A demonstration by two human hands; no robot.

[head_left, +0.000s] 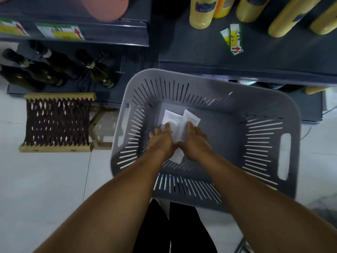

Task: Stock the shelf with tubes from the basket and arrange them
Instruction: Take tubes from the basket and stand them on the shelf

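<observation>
Head view, looking down. Grey slotted basket [206,84] on pale floor [45,179], close against dark shelf [246,57]. Inside basket: white tubes [173,116], flat ends pointing toward shelf, lying together at bottom centre. Left hand [161,137] down in basket, fingers curled over left-side tube, grasping it. Right hand [193,138] just beside, fingers curled round right-side tube, likewise grasping; both hands touching each other over the white packs. Exact tube count under hands not readable. Bare forearms reaching in over near rim of basket. On shelf to upper right: yellow bottles [200,13], several, lying or leaning, with green-and-yellow price tags [233,39] loose on shelf surface near them. Upper left: shelf edge with price labels [60,31] bearing red arrows, pink object [107,8] above. Lower left shelf level: dark glass bottles [54,66], upright, grouped. Beside basket on left, on floor: small wooden stool [58,123] with dark woven seat. Dark trousers visible at bottom centre, below basket.
</observation>
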